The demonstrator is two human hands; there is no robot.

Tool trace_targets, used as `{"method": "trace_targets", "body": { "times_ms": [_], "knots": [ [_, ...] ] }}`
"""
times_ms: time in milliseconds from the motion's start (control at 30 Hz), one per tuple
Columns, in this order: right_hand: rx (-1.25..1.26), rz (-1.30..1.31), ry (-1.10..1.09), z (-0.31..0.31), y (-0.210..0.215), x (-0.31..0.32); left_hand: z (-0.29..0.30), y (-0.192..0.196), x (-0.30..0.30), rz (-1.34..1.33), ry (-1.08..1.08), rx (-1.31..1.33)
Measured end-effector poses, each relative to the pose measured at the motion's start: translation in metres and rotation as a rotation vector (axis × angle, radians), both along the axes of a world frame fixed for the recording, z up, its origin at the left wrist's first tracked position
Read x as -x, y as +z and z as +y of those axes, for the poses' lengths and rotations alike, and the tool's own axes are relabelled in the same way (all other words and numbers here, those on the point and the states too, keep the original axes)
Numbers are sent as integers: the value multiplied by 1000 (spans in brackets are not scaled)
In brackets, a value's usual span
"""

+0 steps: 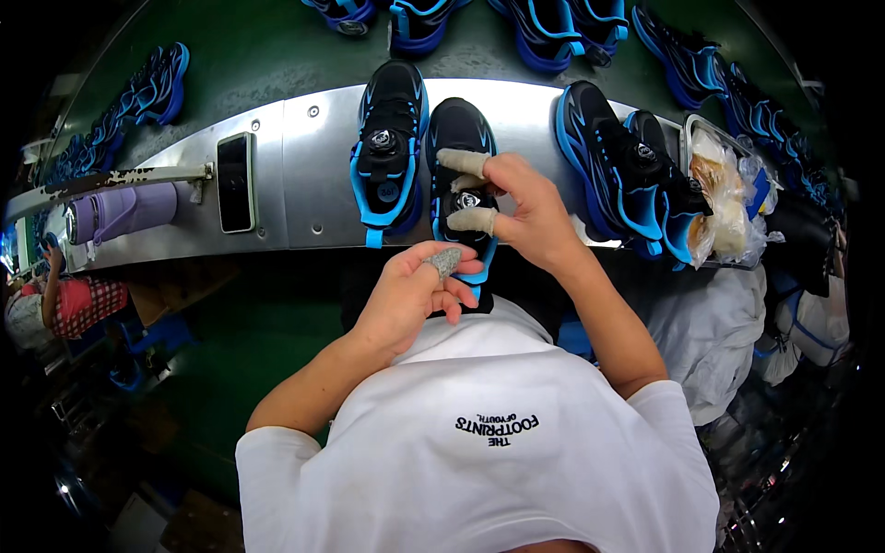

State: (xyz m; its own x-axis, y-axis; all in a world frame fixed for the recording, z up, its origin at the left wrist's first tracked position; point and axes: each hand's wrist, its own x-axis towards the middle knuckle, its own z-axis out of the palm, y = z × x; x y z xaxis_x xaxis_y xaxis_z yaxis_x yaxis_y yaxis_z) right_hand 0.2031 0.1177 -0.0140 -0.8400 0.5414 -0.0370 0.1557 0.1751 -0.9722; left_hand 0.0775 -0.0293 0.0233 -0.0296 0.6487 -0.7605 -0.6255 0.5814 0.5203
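A black shoe with blue trim [458, 138] lies on the metal ledge [295, 175] with its heel end hanging over the near edge, toward the person. On its tongue sits a round dial fastener [468, 199]. The right hand [525, 207] comes down on the shoe from the right side; its taped thumb [472, 220] and a taped finger [462, 162] sit just below and above the dial, closed around it and the shoe's upper. The left hand [410, 290] grips the heel end from below, fingers curled shut on it, with a grey taped fingertip [444, 261] pressed against the shoe's rear.

Just left of the right hand, touching the held shoe's side, lies a second black and blue shoe [389, 147] with the same dial. Farther left of both hands, a dark phone [236, 182] lies flat on the ledge, and beyond it a purple bottle [124, 212] rests on its side. To the right of the right hand stands another pair of shoes [627, 170], and past them a tray with clear plastic bags [724, 198]. Beyond the ledge, on the green belt [267, 55], more blue shoes [544, 28] lie in a row.
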Motion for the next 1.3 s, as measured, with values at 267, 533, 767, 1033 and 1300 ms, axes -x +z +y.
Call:
{"method": "trace_targets", "body": {
  "times_ms": [267, 533, 767, 1033, 1300],
  "knots": [
    [128, 64, 132, 6, -5, -6, 0, -6, -2, -121, 70, -59],
    [118, 58, -16, 3, -2, -4, -5, -21, -3, -224, 152, -98],
    [42, -119, 50, 0, 8, -1, -4, -24, -3, -262, 141, -109],
    [10, 4, -51, 0, 9, -5, -6, -25, -3, -258, 135, -125],
    [-19, -97, -4, 3, 10, 0, -4, -28, 0, -278, 151, -120]
  ]
}}
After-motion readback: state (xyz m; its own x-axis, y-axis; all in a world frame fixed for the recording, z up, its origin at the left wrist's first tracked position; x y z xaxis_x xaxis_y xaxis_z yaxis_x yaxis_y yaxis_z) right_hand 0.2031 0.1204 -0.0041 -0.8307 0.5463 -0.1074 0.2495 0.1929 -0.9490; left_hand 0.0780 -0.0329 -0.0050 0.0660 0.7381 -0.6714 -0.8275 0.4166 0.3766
